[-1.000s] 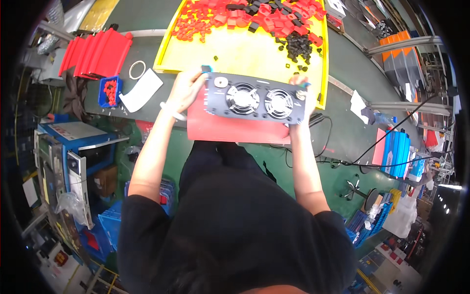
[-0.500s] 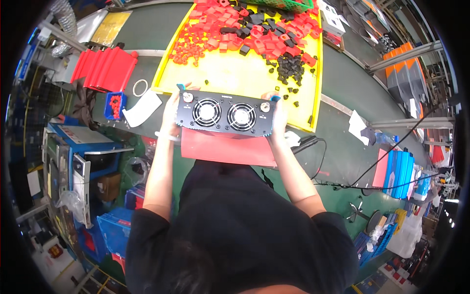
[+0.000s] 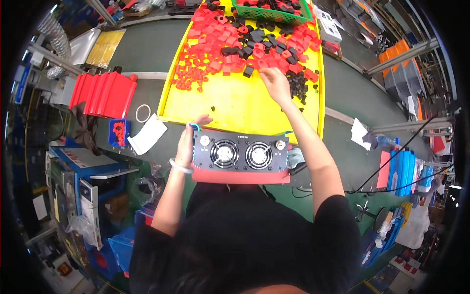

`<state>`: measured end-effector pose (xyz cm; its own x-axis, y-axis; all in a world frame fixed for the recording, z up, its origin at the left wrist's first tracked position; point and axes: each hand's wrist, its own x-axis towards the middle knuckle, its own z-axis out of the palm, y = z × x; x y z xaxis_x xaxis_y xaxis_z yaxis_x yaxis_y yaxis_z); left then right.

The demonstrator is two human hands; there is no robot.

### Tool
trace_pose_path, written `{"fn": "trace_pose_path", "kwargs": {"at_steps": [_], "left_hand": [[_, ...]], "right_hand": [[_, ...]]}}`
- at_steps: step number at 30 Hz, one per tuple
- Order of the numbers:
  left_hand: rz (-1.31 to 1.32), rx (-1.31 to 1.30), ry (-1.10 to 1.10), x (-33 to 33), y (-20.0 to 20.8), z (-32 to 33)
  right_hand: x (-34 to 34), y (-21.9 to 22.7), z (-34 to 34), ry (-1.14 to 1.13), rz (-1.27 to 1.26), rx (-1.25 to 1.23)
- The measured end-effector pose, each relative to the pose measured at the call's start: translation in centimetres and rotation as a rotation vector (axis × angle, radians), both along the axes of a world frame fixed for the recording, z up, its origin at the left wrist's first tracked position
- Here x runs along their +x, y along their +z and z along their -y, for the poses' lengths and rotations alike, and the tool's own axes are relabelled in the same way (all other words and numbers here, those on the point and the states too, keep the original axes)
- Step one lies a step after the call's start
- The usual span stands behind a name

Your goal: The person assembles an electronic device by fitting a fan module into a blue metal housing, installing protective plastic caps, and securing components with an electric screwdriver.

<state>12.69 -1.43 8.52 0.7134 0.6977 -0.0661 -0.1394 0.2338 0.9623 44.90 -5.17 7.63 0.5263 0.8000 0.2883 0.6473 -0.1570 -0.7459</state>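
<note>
A black metal box with two round fans (image 3: 241, 153) in its face sits on a red mat (image 3: 240, 177) at the bench's near edge. My left hand (image 3: 185, 145) lies along the box's left side, its fingers stretched out past the far corner. Over the yellow tray (image 3: 230, 105), my right hand (image 3: 275, 84) reaches into the heap of red plastic caps (image 3: 209, 35) and black ones. Its fingers are drawn together at a red cap; whether they grip it is hidden. Small black caps (image 3: 297, 87) lie beside that hand.
A green basket (image 3: 274, 15) stands at the tray's far end. To the left are a small blue bin (image 3: 119, 133) of red parts, a white paper (image 3: 148, 135), a ring of tape (image 3: 143, 113) and red sleeves (image 3: 104, 94). A black cable (image 3: 391, 153) crosses the right side.
My right hand has left the box's right side and moved out to the caps in the tray. The box sits lower in view; my left hand stays at its side.
</note>
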Motion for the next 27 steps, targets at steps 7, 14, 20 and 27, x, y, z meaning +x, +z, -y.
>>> {"fn": "trace_pose_path", "kwargs": {"at_steps": [7,14,20,27], "left_hand": [[-0.068,-0.005,0.105,-1.1,0.8,-0.1],[-0.126,0.030,0.174,-1.2,0.9,-1.8],[-0.136,0.022,0.123,0.9,0.4,-3.8],[-0.256,0.106,0.131,2.6,-1.0,-6.2]], "right_hand": [[-0.8,-2.5,-6.1,0.075,0.398,-0.335],[-0.8,-3.8,-1.2,0.213,-0.659,0.001],[0.2,-3.7,3.3,0.143,-1.227,-0.181],[-0.9,-4.9,4.6,0.293,-0.622,-0.215]]}}
